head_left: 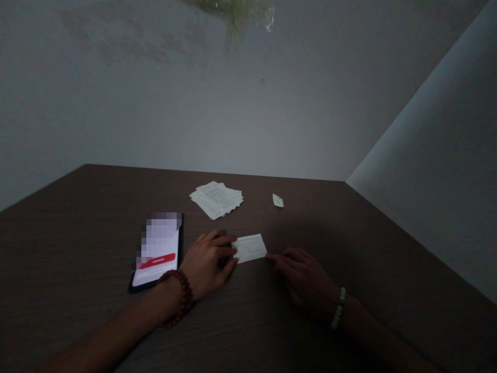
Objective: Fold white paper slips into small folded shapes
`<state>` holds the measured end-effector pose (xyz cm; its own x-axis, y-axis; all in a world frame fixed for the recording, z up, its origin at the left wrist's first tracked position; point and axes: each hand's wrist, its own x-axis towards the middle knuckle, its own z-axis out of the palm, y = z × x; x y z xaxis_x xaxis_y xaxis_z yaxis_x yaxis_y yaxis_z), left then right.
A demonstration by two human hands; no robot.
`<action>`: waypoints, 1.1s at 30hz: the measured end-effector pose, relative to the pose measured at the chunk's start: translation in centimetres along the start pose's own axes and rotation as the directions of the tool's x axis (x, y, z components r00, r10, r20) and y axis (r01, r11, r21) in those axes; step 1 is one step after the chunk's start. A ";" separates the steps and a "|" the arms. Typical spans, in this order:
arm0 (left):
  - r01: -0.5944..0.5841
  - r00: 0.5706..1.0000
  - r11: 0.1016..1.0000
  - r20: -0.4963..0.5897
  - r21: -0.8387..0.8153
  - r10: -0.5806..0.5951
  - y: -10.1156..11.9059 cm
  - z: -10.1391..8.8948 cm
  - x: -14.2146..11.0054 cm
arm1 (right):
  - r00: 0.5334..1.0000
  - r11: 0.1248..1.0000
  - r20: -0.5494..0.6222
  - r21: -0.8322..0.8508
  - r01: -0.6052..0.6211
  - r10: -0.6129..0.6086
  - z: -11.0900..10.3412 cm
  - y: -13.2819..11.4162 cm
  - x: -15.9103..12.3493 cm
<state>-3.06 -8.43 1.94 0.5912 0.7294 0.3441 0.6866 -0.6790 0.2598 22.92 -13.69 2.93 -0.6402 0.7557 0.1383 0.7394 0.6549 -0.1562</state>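
A small slip of printed paper [250,248] lies on the dark wooden table between my two hands. My left hand [209,259] rests at its left edge, fingers apart and stretched out, with fingertips touching the slip. At the lower right corner, my right hand [301,272] has its fingers drawn together, the forefinger's tip on the paper; its thumb is hidden. Left of my left hand is a phone [163,248] with a lit screen, partly blurred and showing a red bar.
Beyond the slip lies a loose pile of printed papers [217,199]. A small folded white piece [278,200] sits to its right. The table [97,207] meets a grey wall [233,124] at the back, and another wall [438,166] runs along the right.
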 end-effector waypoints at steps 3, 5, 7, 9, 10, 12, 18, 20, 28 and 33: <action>-0.009 1.000 1.000 -0.002 -0.003 0.009 -0.1 0.0 -0.1 | 0.999 0.999 -0.023 0.024 -0.030 0.030 -0.1 0.4 -0.4; -0.016 1.000 1.000 -0.002 -0.015 0.016 -0.1 0.0 -0.1 | 0.997 0.996 -0.060 0.076 -0.046 0.051 -0.1 0.6 -0.4; -0.020 1.000 1.000 -0.004 -0.021 0.020 -0.2 0.1 -0.1 | 0.987 0.987 -0.133 0.148 -0.067 0.087 -0.2 0.7 0.0; -0.030 1.000 0.999 -0.004 -0.014 0.030 -0.2 0.2 -0.2 | 0.970 0.976 -0.215 0.208 -0.070 0.116 -0.3 0.8 0.7; -0.037 0.999 0.999 -0.004 -0.005 0.037 -0.2 0.2 -0.2 | 0.964 0.973 -0.239 0.224 -0.062 0.116 -0.3 0.8 1.1; -0.054 0.998 0.998 -0.009 0.020 0.054 -0.1 0.2 -0.3 | 0.960 0.977 -0.259 0.210 -0.048 0.103 -0.1 0.7 2.1; -0.115 0.993 0.992 -0.020 0.048 0.116 0.4 -0.1 -0.4 | 0.977 0.989 -0.202 0.145 -0.036 0.065 1.3 0.3 4.1; -0.154 0.988 0.988 -0.021 0.024 0.155 0.4 -0.2 -0.4 | 0.978 0.990 -0.199 0.138 -0.036 0.063 1.8 0.4 4.4; -0.250 0.967 0.961 0.019 -0.118 0.254 0.0 0.2 -0.1 | 0.975 0.957 -0.200 0.287 -0.032 0.093 1.9 1.3 5.2; -0.214 0.972 0.970 0.071 -0.112 0.223 -0.1 0.2 -0.1 | 0.972 0.962 -0.228 0.275 0.008 0.057 2.2 1.1 5.2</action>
<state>-3.08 -8.39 1.69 0.7582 0.5635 0.3281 0.4918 -0.8245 0.2798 19.95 -8.98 1.32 -0.5321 0.7715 0.3487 0.6487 0.6362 -0.4177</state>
